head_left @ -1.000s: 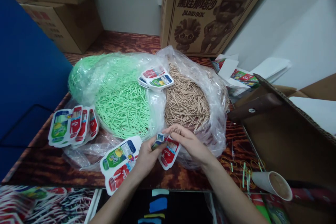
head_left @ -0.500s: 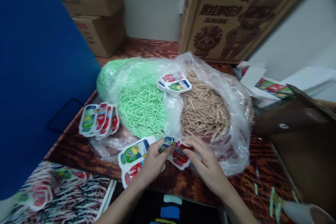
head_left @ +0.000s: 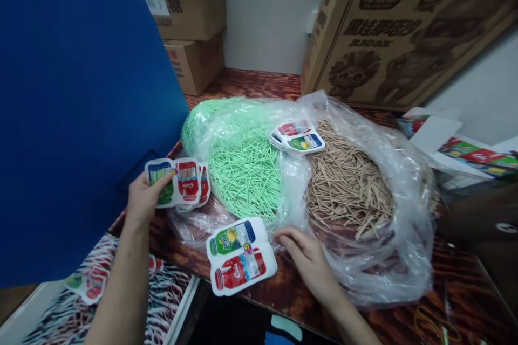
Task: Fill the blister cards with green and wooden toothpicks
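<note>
My left hand (head_left: pixel 142 197) is closed on a bottle-shaped packet (head_left: pixel 161 190), green with pale sticks showing behind its window; the thumb lies across its front. The packet is at a fanned pile of similar packets (head_left: pixel 188 183) beside the bag of green sticks (head_left: pixel 245 175). My right hand (head_left: pixel 307 261) is by the right edge of a double-bottle card (head_left: pixel 243 259), green above and red "Cola" below, at the table's front edge. Its fingers are loosely bent, with nothing visible in them. More such cards (head_left: pixel 301 137) rest on the plastic between the green sticks and the brown sticks (head_left: pixel 348 183).
Cardboard boxes (head_left: pixel 190 5) are stacked at the back left. A large printed carton (head_left: pixel 364 38) stands at the back right. A blue panel (head_left: pixel 81 118) borders the left side. Printed card boxes (head_left: pixel 477 153) lie at the right. A box of striped packs (head_left: pixel 165 291) sits below left.
My left hand has moved left from the middle to the fanned pile with the packet. My right hand has let go of the packet and stays near the cards. The view has shifted left.
</note>
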A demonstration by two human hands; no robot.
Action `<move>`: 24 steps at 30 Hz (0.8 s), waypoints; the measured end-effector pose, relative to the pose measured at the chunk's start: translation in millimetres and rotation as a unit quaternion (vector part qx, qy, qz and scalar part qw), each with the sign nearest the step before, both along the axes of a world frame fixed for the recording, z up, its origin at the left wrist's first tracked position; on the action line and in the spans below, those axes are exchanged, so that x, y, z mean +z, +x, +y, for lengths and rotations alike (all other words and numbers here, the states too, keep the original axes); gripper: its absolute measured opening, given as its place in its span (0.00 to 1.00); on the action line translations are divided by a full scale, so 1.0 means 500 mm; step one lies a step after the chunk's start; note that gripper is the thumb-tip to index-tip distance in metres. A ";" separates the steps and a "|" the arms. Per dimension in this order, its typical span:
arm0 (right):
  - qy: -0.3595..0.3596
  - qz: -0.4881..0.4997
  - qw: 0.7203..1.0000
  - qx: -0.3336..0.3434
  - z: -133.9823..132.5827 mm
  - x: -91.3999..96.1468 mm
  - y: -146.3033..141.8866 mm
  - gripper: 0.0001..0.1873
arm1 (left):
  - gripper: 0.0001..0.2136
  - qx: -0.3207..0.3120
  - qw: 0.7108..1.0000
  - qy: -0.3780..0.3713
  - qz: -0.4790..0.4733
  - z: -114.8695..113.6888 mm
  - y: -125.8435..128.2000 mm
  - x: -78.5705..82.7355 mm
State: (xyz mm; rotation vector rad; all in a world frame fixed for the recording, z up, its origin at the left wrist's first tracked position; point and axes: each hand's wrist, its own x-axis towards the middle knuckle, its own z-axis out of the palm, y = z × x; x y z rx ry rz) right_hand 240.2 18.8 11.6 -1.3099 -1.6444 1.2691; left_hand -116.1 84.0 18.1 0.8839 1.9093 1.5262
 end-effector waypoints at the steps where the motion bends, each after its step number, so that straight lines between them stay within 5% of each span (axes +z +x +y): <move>1: 0.018 -0.010 1.000 0.011 0.008 -0.006 -0.013 0.11 | 0.20 -0.013 0.998 -0.023 0.049 0.020 -0.022 -0.010; 5: 0.129 -0.136 0.982 0.007 0.063 -0.023 -0.049 0.11 | 0.19 -0.055 0.927 -0.109 0.356 0.055 -0.055 -0.048; 7: 0.174 -0.252 0.952 -0.002 0.094 -0.029 -0.055 0.12 | 0.23 -0.053 0.896 -0.103 0.429 0.048 -0.049 -0.058; 11: 0.174 -0.452 0.875 -0.002 0.138 -0.035 -0.066 0.09 | 0.27 -0.019 0.889 -0.057 0.453 0.009 -0.024 -0.052; 15: 0.181 -0.534 0.825 0.029 0.152 -0.035 -0.094 0.12 | 0.22 -0.017 0.903 -0.024 0.428 -0.032 0.000 -0.038; 19: 0.221 -0.554 0.799 0.081 0.157 -0.031 -0.115 0.07 | 0.19 -0.018 0.906 -0.001 0.422 -0.057 0.020 -0.039; 24: 0.182 -0.568 0.797 0.096 0.167 -0.029 -0.108 0.10 | 0.16 -0.032 0.908 0.031 0.417 -0.069 0.043 -0.049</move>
